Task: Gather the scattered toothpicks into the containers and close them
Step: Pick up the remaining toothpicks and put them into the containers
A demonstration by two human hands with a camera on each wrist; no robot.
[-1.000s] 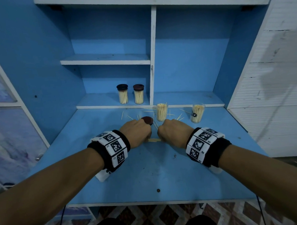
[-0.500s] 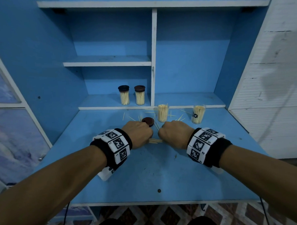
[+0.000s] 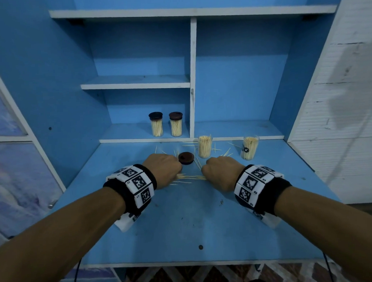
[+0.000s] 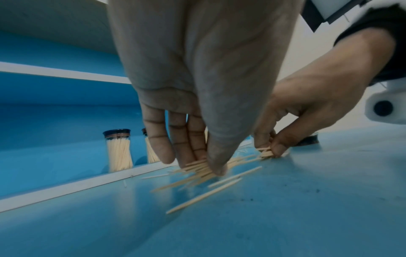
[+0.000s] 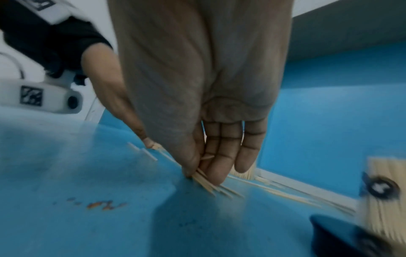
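On the blue bench (image 3: 184, 226) under blue shelves (image 3: 135, 84), the left hand (image 3: 164, 169) and right hand (image 3: 221, 171) each pinch an end of the toothpick bundle (image 3: 191, 178), near two open containers (image 3: 205, 146).

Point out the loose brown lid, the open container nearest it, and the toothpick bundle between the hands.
loose brown lid (image 3: 186, 158), head view, top face.
open container (image 3: 205, 147), head view, side wall.
toothpick bundle (image 3: 191, 177), head view, middle of the sticks.
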